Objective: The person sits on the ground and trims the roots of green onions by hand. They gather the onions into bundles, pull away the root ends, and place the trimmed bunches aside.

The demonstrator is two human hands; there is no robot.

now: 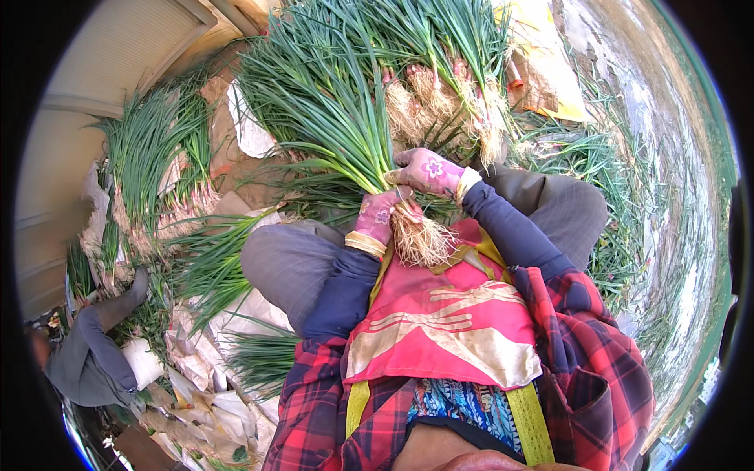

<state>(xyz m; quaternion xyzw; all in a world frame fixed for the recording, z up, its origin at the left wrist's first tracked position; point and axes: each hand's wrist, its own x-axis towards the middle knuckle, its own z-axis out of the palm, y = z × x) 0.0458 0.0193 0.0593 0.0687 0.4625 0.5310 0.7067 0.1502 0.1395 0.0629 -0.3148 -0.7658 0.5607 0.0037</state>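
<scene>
In a pink flowered glove, my left hand (379, 216) grips a bunch of spring onions (347, 135) just above its pale, tangled roots (423, 235). My right hand (433, 172), gloved the same way, sits slightly higher with its fingers against the stems; whether it grips them or only touches them is hard to tell. The roots hang over the red apron (436, 318) on my lap, and the green leaves point up and away from me. Beyond my hands lies a large heap of spring onions (447, 35), its roots turned towards me.
More spring onion bundles (153, 147) lie at the left, with loose ones (224, 265) beside my knee. Another person's leg (94, 347) shows at lower left. A yellow sack (545, 59) lies at upper right. Stray leaves (618, 235) cover the ground on the right. Crumpled sheets (230, 412) lie below left.
</scene>
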